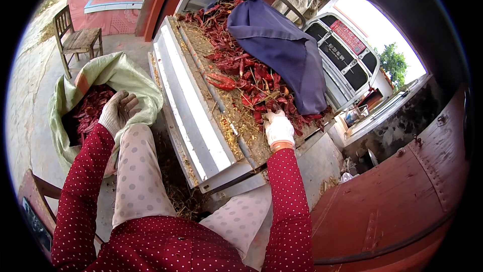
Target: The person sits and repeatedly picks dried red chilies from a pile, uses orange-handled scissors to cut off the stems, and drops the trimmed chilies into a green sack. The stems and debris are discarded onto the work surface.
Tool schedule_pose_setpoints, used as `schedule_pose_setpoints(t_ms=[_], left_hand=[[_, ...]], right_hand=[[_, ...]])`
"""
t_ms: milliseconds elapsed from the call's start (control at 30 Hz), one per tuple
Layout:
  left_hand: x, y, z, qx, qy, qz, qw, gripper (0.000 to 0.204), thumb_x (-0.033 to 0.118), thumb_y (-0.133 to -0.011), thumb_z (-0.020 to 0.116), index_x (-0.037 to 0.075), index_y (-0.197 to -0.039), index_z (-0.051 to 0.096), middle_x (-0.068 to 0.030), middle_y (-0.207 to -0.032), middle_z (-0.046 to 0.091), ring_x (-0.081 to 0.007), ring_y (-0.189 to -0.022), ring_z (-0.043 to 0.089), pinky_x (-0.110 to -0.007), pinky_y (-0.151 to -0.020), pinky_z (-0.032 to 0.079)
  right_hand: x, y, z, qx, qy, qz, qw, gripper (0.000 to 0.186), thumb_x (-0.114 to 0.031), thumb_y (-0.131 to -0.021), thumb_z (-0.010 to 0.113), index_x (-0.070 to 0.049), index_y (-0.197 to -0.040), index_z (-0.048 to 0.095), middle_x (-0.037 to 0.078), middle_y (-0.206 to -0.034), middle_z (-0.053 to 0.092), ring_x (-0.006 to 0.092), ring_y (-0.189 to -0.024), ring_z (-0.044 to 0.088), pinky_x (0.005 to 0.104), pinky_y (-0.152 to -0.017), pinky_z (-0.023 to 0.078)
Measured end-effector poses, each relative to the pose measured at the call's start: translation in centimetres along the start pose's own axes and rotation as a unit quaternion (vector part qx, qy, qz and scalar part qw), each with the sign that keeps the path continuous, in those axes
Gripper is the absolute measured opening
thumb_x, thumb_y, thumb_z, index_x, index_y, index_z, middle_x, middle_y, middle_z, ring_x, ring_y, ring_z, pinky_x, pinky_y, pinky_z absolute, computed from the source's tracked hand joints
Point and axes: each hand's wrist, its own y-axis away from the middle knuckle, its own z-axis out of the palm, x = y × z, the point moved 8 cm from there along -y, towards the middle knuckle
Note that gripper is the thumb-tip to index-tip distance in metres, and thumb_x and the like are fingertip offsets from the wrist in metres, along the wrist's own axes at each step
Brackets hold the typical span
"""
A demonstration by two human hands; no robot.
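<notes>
The left hand (119,111), in a pale glove, is positioned at the mouth of a light green sack (143,83). Its fingers are loosely bent and apart, so the hand stands partly open. The sack stands on the floor beside the left knee, its rim folded outward. Dark red dried peppers (90,103) fill the visible interior, directly to the left of the left hand.

The right hand (278,127), in a white glove, is extended forward to the near edge of a pile of red peppers (254,78). The fingers are bent downward and contact the pile. The fingertips are partly hidden; whether they have hold of a pepper cannot be told.

The pile lies on a metal bed (257,155), ahead of the right hand and extending away from it, with loose stems mixed in. Small yellow seeds (230,133) are scattered on the bed to the left of the right hand. A dark blue cloth (282,46) covers part of the pile beyond the right hand. A white side panel (193,106) borders the bed between the two hands.

A wooden chair (78,40) stands beyond the left hand. A white vehicle (370,68) is located beyond the right hand, farther to the right. A large red metal surface (382,186) occupies the area right of the right forearm.
</notes>
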Motion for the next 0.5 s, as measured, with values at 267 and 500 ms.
schedule_pose_setpoints(t_ms=[267, 500], left_hand=[[-6.6, 5.6, 12.3, -0.102, -0.335, 0.008, 0.937, 0.061, 0.008, -0.09, 0.066, 0.0, -0.146, 0.043, -0.0105, -0.128, 0.06, -0.0201, -0.113, 0.061, -0.034, -0.098, 0.05], [-14.5, 9.1, 18.8, -0.202, -0.372, -0.049, 0.904, 0.064, -0.001, -0.084, 0.072, 0.001, -0.143, 0.048, -0.0122, -0.131, 0.06, -0.0206, -0.123, 0.058, -0.035, -0.104, 0.049]], right_hand=[[0.2, -0.6, -3.2, 0.016, -0.169, 0.074, 0.983, 0.026, -0.024, -0.088, 0.063, -0.008, -0.105, 0.074, 0.02, -0.108, 0.07, 0.0398, -0.099, 0.067, 0.0436, -0.088, 0.052], [2.8, -0.9, -2.2, 0.013, -0.402, 0.174, 0.899, 0.029, -0.007, -0.088, 0.063, 0.004, -0.113, 0.07, 0.014, -0.101, 0.074, 0.0198, -0.088, 0.067, 0.0306, -0.081, 0.051]])
